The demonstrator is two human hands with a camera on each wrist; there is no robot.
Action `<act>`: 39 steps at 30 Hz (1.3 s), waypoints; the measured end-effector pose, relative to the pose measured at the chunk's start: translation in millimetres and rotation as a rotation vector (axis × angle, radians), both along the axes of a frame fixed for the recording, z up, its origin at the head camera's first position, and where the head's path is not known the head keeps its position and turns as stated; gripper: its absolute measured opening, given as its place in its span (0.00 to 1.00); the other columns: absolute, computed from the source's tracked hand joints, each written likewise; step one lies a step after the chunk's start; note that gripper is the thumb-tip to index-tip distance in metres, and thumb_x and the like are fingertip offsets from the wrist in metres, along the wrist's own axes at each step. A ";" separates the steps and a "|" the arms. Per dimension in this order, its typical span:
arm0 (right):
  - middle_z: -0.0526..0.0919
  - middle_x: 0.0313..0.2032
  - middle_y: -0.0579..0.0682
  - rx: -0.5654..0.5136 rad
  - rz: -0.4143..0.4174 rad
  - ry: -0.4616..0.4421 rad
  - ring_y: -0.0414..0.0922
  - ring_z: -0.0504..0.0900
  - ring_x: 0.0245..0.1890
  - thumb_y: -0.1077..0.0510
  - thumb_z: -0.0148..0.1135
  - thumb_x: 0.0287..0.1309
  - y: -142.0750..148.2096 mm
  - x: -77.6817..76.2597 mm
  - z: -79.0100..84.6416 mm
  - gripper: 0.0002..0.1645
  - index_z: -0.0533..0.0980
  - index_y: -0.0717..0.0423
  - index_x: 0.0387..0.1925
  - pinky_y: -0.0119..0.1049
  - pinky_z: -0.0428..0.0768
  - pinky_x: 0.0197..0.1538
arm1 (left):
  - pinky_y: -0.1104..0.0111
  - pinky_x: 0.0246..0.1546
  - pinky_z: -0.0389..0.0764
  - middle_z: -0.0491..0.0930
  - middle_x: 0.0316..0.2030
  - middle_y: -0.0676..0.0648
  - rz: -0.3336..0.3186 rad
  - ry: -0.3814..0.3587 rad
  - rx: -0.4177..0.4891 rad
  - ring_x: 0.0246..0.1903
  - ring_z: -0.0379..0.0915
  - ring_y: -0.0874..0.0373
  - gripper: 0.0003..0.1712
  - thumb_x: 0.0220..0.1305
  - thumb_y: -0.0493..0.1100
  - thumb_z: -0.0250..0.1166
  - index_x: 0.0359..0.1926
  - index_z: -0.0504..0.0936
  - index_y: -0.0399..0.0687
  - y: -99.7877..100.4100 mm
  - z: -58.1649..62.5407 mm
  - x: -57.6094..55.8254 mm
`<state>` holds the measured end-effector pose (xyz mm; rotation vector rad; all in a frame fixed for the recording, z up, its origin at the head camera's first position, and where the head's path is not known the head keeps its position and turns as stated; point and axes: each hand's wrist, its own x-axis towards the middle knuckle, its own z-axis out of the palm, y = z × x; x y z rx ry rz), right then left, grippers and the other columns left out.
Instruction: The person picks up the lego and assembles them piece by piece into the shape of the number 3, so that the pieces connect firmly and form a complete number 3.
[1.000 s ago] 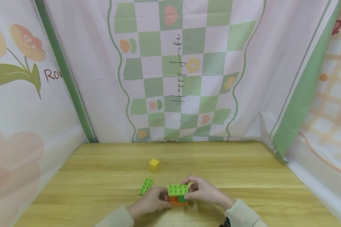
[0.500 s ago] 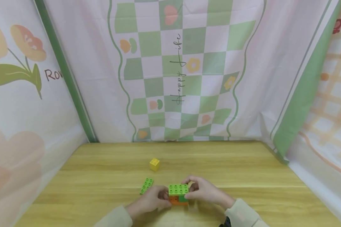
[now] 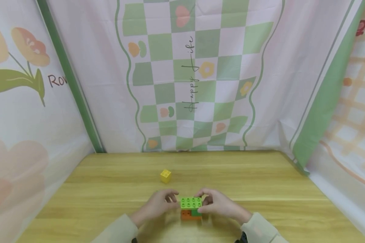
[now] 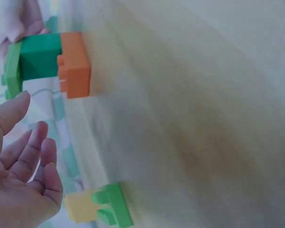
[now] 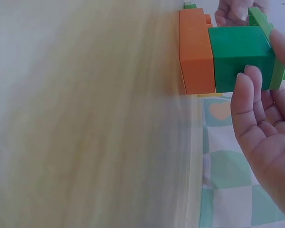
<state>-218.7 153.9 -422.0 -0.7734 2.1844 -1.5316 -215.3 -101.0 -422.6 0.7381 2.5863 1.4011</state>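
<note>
A stack of toy building bricks stands on the table: an orange brick (image 3: 186, 215) at the bottom, a darker green brick (image 5: 240, 57) on one half of it, and a thin light-green studded plate (image 3: 191, 203) on top, overhanging the other half. From the right, my right hand (image 3: 216, 204) holds the stack, thumb at the plate and fingertips by the green brick. My left hand (image 3: 155, 206) is at the left, fingers loosely bent with nothing in them. Its thumb tip is close to the plate's overhanging end; whether it touches, I cannot tell.
Farther back on the wooden table (image 3: 231, 172) sits a yellow brick (image 3: 165, 176). A second light-green plate (image 4: 118, 205) lies on the table, mostly hidden behind my left hand in the head view. Patterned cloth (image 3: 200, 87) hangs behind the table and at both sides.
My left hand has let go of the lower left of the stack and moved up and slightly left, now covering the loose green plate. The right hand and stack have stayed in place.
</note>
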 end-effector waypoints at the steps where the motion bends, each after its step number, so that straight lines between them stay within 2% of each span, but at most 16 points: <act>1: 0.79 0.28 0.55 0.002 0.001 0.001 0.47 0.77 0.30 0.63 0.66 0.50 0.0 0.0 -0.1 0.21 0.72 0.62 0.46 0.34 0.77 0.33 | 0.70 0.27 0.74 0.76 0.30 0.53 0.004 0.002 0.004 0.30 0.70 0.60 0.25 0.53 0.41 0.68 0.50 0.75 0.33 -0.4 1.2 -1.3; 9: 0.79 0.28 0.54 0.018 0.000 0.011 0.46 0.77 0.29 0.62 0.66 0.50 0.0 0.7 0.9 0.21 0.72 0.62 0.46 0.34 0.77 0.33 | 0.69 0.30 0.74 0.77 0.33 0.50 0.036 0.088 -0.010 0.32 0.71 0.58 0.24 0.55 0.42 0.67 0.51 0.75 0.34 -5.6 4.0 -11.9; 13: 0.79 0.28 0.54 0.014 0.011 0.016 0.45 0.77 0.29 0.61 0.66 0.50 0.1 0.5 0.9 0.21 0.71 0.62 0.47 0.33 0.77 0.33 | 0.66 0.34 0.75 0.77 0.38 0.46 0.065 0.082 -0.003 0.36 0.71 0.55 0.24 0.57 0.44 0.66 0.52 0.74 0.35 -7.8 6.2 -14.8; 21: 0.79 0.28 0.55 0.003 0.022 0.007 0.46 0.77 0.29 0.61 0.66 0.52 0.6 1.0 -0.2 0.22 0.71 0.62 0.48 0.33 0.77 0.33 | 0.61 0.38 0.76 0.77 0.43 0.40 0.134 0.125 0.039 0.41 0.72 0.45 0.22 0.55 0.43 0.67 0.50 0.76 0.39 -8.7 6.2 -23.1; 27: 0.78 0.28 0.55 -0.004 0.018 0.017 0.46 0.77 0.29 0.61 0.66 0.51 0.3 0.9 -1.3 0.21 0.71 0.62 0.47 0.33 0.77 0.32 | 0.58 0.40 0.75 0.74 0.48 0.40 0.186 0.124 0.059 0.43 0.70 0.46 0.25 0.54 0.45 0.67 0.52 0.75 0.40 -9.5 8.2 -26.3; 32: 0.78 0.28 0.54 0.000 0.017 0.004 0.46 0.77 0.29 0.60 0.66 0.52 1.2 0.1 -1.9 0.22 0.71 0.62 0.48 0.33 0.77 0.32 | 0.61 0.37 0.75 0.72 0.49 0.38 0.206 0.125 0.092 0.44 0.69 0.43 0.26 0.55 0.43 0.68 0.53 0.74 0.39 -10.8 5.7 -30.8; 39: 0.78 0.29 0.54 -0.004 0.013 0.009 0.45 0.77 0.30 0.61 0.66 0.51 0.7 0.7 -1.9 0.22 0.71 0.63 0.48 0.33 0.77 0.33 | 0.60 0.38 0.76 0.71 0.48 0.39 0.268 0.177 0.080 0.43 0.70 0.44 0.26 0.53 0.42 0.69 0.52 0.75 0.37 -11.2 3.9 -36.4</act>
